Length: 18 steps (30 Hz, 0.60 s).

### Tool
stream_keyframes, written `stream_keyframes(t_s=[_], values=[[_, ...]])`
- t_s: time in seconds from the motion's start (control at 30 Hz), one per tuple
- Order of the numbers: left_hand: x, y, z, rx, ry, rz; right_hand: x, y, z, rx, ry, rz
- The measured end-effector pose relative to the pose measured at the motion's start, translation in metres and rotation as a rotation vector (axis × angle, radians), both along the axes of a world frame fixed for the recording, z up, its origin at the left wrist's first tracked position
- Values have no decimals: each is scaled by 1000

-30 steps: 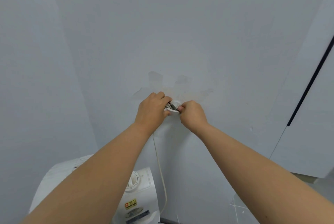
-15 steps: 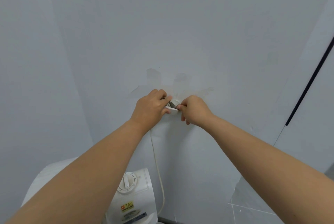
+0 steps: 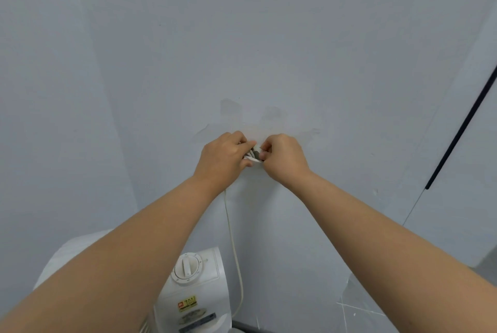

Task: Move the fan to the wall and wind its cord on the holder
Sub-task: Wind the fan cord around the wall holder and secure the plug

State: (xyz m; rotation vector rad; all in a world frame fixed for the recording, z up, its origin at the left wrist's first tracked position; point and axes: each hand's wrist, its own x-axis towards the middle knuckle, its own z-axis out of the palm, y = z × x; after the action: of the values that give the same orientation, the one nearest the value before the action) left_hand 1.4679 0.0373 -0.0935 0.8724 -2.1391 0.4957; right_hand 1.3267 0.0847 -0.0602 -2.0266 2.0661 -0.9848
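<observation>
White plastic fan with round dial stands against a patchy pale-grey wall; left hand and right hand pinch its cream cord at the small wall holder.

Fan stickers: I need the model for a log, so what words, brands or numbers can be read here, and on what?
Yellow sticker on the fan: print beside a red mark, too blurred to read.
Blue strip below it: too blurred to read.
Dial: small marks round it, nothing legible.
</observation>
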Motion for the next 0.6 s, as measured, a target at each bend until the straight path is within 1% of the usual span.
stream_keyframes(t_s=[0.07,0.17,0.27,0.33,0.4,0.6], values=[[4,0,0,18,-23,-11,2,0,1,7,16,-1],[5,2,2,120,61,-20,3,-1,5,24,-22,-7],[4,3,3,177,99,-26,4,-3,2,51,-162,-42],[5,2,3,168,88,-35,6,-4,-4,58,-280,-77],[5,2,1,138,82,-37,6,-4,-10,38,-349,-97],[3,1,0,95,47,-28,10,-3,-26,-41,-427,-155]])
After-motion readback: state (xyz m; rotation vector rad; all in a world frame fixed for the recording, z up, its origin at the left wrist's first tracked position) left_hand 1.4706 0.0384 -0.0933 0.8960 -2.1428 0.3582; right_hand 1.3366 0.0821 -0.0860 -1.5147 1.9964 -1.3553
